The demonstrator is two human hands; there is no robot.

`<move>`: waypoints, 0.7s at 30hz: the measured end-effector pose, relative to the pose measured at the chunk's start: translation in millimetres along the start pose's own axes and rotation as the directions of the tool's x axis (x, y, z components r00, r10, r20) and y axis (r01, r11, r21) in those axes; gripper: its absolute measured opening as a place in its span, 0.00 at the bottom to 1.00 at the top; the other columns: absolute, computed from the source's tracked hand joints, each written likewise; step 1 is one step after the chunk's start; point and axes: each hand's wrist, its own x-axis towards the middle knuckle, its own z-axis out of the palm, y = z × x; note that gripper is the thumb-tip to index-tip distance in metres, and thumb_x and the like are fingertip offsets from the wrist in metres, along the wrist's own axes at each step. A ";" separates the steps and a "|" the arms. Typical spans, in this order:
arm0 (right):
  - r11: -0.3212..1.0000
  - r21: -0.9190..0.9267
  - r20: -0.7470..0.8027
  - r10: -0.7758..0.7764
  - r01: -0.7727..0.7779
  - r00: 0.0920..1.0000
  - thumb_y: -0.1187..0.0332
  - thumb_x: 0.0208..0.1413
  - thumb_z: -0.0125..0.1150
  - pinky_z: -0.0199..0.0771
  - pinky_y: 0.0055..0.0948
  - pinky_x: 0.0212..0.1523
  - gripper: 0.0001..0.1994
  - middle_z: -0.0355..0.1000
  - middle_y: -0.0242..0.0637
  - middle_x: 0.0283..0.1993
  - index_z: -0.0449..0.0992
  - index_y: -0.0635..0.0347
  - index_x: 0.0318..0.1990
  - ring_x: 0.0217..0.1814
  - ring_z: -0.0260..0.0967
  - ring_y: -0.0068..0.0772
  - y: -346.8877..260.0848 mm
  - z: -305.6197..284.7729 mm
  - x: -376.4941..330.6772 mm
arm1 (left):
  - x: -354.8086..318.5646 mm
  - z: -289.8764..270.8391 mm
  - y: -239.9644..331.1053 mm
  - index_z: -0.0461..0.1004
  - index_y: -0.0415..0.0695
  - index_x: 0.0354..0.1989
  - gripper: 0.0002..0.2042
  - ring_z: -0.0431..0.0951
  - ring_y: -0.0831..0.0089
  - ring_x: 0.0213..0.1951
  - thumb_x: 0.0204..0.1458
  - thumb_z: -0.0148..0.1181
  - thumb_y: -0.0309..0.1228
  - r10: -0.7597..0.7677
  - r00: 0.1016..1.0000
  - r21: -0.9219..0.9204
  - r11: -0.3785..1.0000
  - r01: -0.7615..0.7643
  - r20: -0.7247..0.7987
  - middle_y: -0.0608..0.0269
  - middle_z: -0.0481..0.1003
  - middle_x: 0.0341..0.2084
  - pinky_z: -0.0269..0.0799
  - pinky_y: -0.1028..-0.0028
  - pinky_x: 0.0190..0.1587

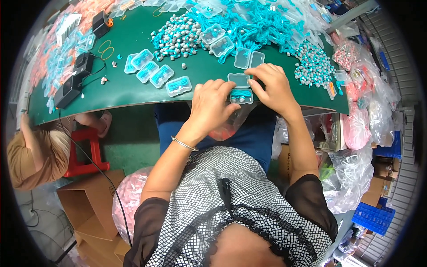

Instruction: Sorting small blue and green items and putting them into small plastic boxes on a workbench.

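At the near edge of the green table (133, 89), both my hands work on a small clear plastic case (241, 89) that holds teal corded earplugs. My left hand (212, 104) rests against the case's left side, fingers curled over it. My right hand (271, 86) pinches the open lid from the right. Several filled, closed cases (156, 74) lie in a row to the left. Empty clear cases (249, 58) sit just beyond my hands. A big heap of teal corded earplugs (249, 22) and grey-teal plugs (178, 38) covers the far table.
Black boxes with cables (73, 82) sit at the table's left. Another person (40, 147) sits on a red stool (86, 153) at left. Cardboard boxes (89, 204) and a pink bag (129, 196) lie below. Plastic bags (356, 129) and blue crates (373, 218) crowd the right.
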 end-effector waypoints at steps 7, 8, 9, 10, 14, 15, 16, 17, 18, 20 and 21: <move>0.989 0.091 -0.018 0.117 -0.114 0.993 0.68 0.49 0.69 0.69 0.40 0.42 0.09 0.71 0.34 0.35 0.76 0.56 0.36 0.43 0.71 0.40 2.0 15.5 3.0 | -2.8 2.1 -3.2 0.75 0.46 0.47 0.24 0.74 0.63 0.38 0.40 0.73 0.36 0.033 0.999 -0.015 0.999 -0.034 -0.020 0.65 0.74 0.31 0.61 0.63 0.39; 0.980 0.137 0.002 0.147 -0.146 0.989 0.69 0.48 0.70 0.70 0.39 0.41 0.10 0.72 0.36 0.36 0.76 0.59 0.37 0.42 0.72 0.41 -0.1 13.3 1.8 | -2.7 2.5 -3.0 0.74 0.45 0.49 0.24 0.74 0.64 0.37 0.41 0.73 0.36 0.023 0.999 -0.050 0.998 -0.025 -0.031 0.66 0.73 0.31 0.61 0.64 0.38; 0.967 0.182 0.024 0.179 -0.181 0.984 0.71 0.47 0.70 0.72 0.37 0.40 0.12 0.73 0.38 0.37 0.76 0.62 0.39 0.41 0.72 0.41 -2.1 11.1 0.9 | -3.1 3.0 -2.9 0.73 0.45 0.50 0.25 0.73 0.65 0.37 0.42 0.72 0.36 0.013 0.999 -0.086 0.996 -0.016 -0.039 0.67 0.73 0.31 0.60 0.65 0.37; 0.966 0.181 0.027 0.183 -0.184 0.983 0.71 0.47 0.70 0.72 0.37 0.40 0.12 0.73 0.38 0.37 0.76 0.62 0.39 0.41 0.72 0.41 -1.8 8.5 -0.1 | -2.7 2.2 -2.5 0.73 0.45 0.50 0.25 0.73 0.65 0.37 0.42 0.72 0.36 0.011 0.999 -0.089 0.996 -0.014 -0.036 0.67 0.73 0.31 0.60 0.65 0.37; 0.943 0.331 0.051 0.015 -0.031 0.999 0.73 0.46 0.70 0.74 0.38 0.43 0.14 0.75 0.41 0.39 0.77 0.63 0.42 0.43 0.73 0.42 -0.5 0.7 -9.6 | -1.1 -0.4 -4.8 0.72 0.46 0.54 0.25 0.74 0.63 0.36 0.45 0.70 0.36 0.076 0.997 -0.007 0.997 -0.076 -0.030 0.64 0.73 0.32 0.61 0.65 0.37; 0.923 0.382 0.048 -0.061 0.038 0.997 0.74 0.46 0.70 0.74 0.38 0.44 0.15 0.75 0.42 0.41 0.77 0.64 0.44 0.44 0.73 0.43 -2.4 -0.8 -13.3 | -0.6 0.5 -6.1 0.72 0.45 0.54 0.24 0.74 0.62 0.36 0.47 0.68 0.36 0.129 0.991 0.052 0.990 -0.128 -0.023 0.63 0.73 0.32 0.62 0.64 0.38; 0.939 0.331 0.020 -0.109 0.096 0.994 0.75 0.45 0.70 0.74 0.38 0.46 0.17 0.75 0.43 0.42 0.77 0.64 0.46 0.45 0.73 0.45 -4.0 -1.2 -15.4 | 0.2 2.0 -7.0 0.72 0.45 0.54 0.24 0.74 0.62 0.36 0.47 0.68 0.36 0.127 0.992 0.053 0.991 -0.126 -0.024 0.63 0.73 0.32 0.62 0.64 0.38; 0.938 0.333 0.021 -0.111 0.098 0.994 0.75 0.45 0.70 0.74 0.38 0.46 0.17 0.75 0.43 0.42 0.77 0.64 0.46 0.45 0.73 0.45 -4.6 1.3 -18.1 | 1.1 4.3 -7.5 0.73 0.46 0.51 0.21 0.74 0.62 0.36 0.48 0.67 0.37 0.140 0.989 0.072 0.988 -0.137 -0.048 0.63 0.72 0.31 0.62 0.63 0.37; 0.956 0.283 0.012 -0.080 0.073 0.997 0.74 0.45 0.70 0.74 0.38 0.46 0.18 0.75 0.43 0.42 0.77 0.64 0.46 0.45 0.73 0.45 -3.8 4.8 -22.9 | 3.3 6.8 -7.7 0.74 0.46 0.48 0.18 0.74 0.62 0.36 0.50 0.66 0.38 0.161 0.985 0.088 0.984 -0.154 -0.069 0.62 0.72 0.30 0.63 0.63 0.36; 0.973 0.227 -0.025 -0.034 0.038 0.999 0.73 0.45 0.69 0.73 0.38 0.46 0.17 0.75 0.43 0.41 0.77 0.64 0.46 0.45 0.73 0.45 -2.0 12.8 -29.1 | 7.4 11.3 -9.8 0.74 0.45 0.45 0.15 0.74 0.61 0.34 0.51 0.65 0.36 0.182 0.982 0.046 0.983 -0.180 -0.058 0.61 0.72 0.30 0.63 0.62 0.35; 0.973 0.229 -0.026 -0.037 0.042 0.999 0.73 0.45 0.69 0.73 0.38 0.46 0.17 0.75 0.43 0.41 0.77 0.64 0.46 0.45 0.73 0.45 -3.9 14.3 -29.5 | 7.8 12.5 -11.2 0.75 0.43 0.43 0.12 0.73 0.60 0.33 0.53 0.64 0.34 0.195 0.980 0.011 0.981 -0.195 -0.049 0.60 0.72 0.30 0.63 0.62 0.35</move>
